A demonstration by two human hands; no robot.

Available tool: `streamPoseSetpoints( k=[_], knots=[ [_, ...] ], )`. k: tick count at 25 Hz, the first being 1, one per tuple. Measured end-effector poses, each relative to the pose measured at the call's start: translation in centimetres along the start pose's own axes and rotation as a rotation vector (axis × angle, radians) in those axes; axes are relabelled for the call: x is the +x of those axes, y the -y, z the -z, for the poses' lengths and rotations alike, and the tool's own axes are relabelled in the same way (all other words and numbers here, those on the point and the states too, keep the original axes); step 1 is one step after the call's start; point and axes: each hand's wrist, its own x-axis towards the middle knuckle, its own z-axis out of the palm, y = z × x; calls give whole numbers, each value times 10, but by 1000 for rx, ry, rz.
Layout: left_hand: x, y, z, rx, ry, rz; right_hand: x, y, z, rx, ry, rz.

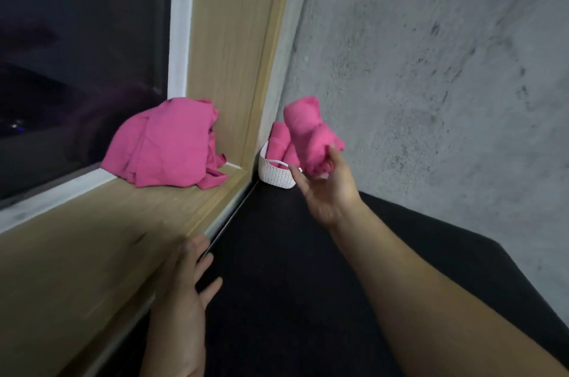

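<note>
Through my head camera, my right hand (326,192) pinches the rolled pink cloth (308,130) by its lower end, just above the white basket (271,175), where two rolls (278,142) already stand. My left hand (187,278) is spread and empty. I judge the pink pile (163,142) on the sill (172,207) is left to roll.

A white woven basket (273,174) stands in the far corner of the dark bench (277,269). A heap of pink cloths (163,145) lies at the far end of the wooden sill (123,238) alongside.

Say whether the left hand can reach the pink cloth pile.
Probably yes: the left hand is empty, and only bare wooden sill lies between it and the pink cloth pile.
</note>
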Motion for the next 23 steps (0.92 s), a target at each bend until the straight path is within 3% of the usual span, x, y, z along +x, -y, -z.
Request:
streamPoseSetpoints(
  k=[5,16,23],
  knots=[
    [9,0,8,55,15,-47,43,-41,6,-409,11,-152],
    [13,-11,29,111,-32,-101,36,-64,17,-508,36,-209],
    [10,-24,38,72,-59,-186,24,-95,-51,-672,229,-161]
  ],
)
